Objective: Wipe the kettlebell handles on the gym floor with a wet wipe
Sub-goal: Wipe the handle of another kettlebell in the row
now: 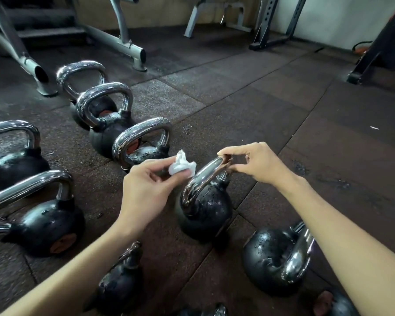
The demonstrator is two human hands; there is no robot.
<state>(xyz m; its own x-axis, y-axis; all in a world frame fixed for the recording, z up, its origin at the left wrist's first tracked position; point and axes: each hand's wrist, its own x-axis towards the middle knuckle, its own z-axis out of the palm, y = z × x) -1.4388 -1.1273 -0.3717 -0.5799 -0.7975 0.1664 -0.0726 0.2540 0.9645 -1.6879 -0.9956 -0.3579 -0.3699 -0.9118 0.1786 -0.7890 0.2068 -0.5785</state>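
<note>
The wipe (181, 167), pinched in the left hand (146, 187), sits just left of the handle (204, 176), whose far end the right hand (259, 166) pinches.

I can read no text, brand or number anywhere. The orange round patch (63, 245) on the black kettlebell (43, 222) at my left is too blurred to read.

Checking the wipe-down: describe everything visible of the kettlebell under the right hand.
The black round-bodied kettlebell with a shiny chrome loop handle stands on the dark rubber floor tiles, droplets beading its body. The right hand pinches the handle's top. The left hand holds a crumpled white wipe close beside the handle; contact unclear.
</note>
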